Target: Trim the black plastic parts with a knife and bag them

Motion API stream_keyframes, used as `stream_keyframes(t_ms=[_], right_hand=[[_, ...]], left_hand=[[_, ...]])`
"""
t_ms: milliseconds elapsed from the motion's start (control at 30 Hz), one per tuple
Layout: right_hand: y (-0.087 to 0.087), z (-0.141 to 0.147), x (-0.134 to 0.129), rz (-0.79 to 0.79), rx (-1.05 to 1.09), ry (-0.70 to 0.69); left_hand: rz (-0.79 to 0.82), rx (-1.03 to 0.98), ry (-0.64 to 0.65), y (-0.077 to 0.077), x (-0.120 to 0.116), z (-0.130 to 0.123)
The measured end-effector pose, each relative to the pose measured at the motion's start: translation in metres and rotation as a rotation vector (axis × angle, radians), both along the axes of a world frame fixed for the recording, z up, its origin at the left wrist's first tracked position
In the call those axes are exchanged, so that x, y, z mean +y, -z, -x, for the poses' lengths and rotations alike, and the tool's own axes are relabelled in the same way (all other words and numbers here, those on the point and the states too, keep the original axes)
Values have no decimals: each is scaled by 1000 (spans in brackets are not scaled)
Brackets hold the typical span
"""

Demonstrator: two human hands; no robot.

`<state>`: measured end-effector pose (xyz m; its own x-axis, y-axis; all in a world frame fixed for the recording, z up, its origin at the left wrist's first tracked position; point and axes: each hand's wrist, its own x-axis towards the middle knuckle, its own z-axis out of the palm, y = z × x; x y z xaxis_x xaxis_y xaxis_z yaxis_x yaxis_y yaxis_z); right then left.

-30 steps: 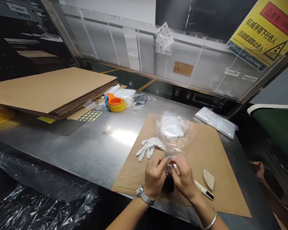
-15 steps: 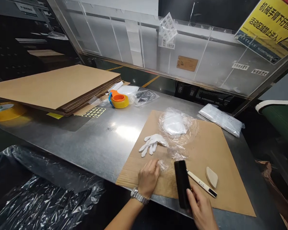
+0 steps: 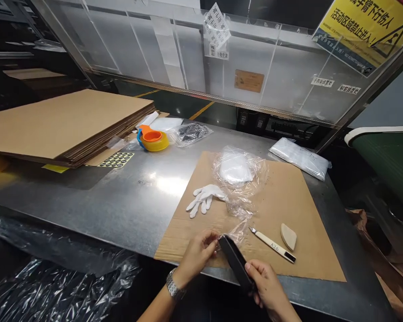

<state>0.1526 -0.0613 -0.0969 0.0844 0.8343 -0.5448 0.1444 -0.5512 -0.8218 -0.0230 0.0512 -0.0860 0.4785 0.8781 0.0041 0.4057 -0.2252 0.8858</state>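
Note:
A long black object (image 3: 237,263) is gripped at its lower end by my right hand (image 3: 262,279), near the table's front edge. My left hand (image 3: 199,251), with a metal watch at the wrist, is closed in a pinch beside the object's upper end. Thin clear plastic film (image 3: 240,228) reaches its fingertips. A white glove (image 3: 205,197) lies on the cardboard sheet (image 3: 317,250). Behind it sits a clear bag with white contents (image 3: 235,167). To the right of the black object are a knife marked A26 (image 3: 272,244) and a beige rounded piece (image 3: 288,236).
Stacked cardboard (image 3: 70,120) covers the left of the metal table (image 3: 144,197). An orange and yellow tape dispenser (image 3: 153,138), a sticker sheet (image 3: 117,159) and a bag of dark items (image 3: 192,133) lie near it. A plastic packet (image 3: 300,156) is at the back right.
The black object has moved left and tilted, with my right hand on it. My left hand has shifted slightly left and down, now beside its upper end. The camera view has shifted.

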Motion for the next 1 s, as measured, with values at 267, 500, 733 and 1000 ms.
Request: stream_keyframes(t_ms=[267, 500, 733, 1000], right_hand=[[-9, 14, -8, -342, -452, 18], [-13, 2, 7, -302, -454, 92], [-72, -8, 4, -322, -1005, -65], [-117, -83, -35, -354, 60, 251]], left_hand=[[-348, 190, -9, -11, -41, -19], [-757, 288, 32, -24, -51, -24], [-824, 206, 195, -61, -56, -53], [-540, 55, 474, -125, -36, -105]])
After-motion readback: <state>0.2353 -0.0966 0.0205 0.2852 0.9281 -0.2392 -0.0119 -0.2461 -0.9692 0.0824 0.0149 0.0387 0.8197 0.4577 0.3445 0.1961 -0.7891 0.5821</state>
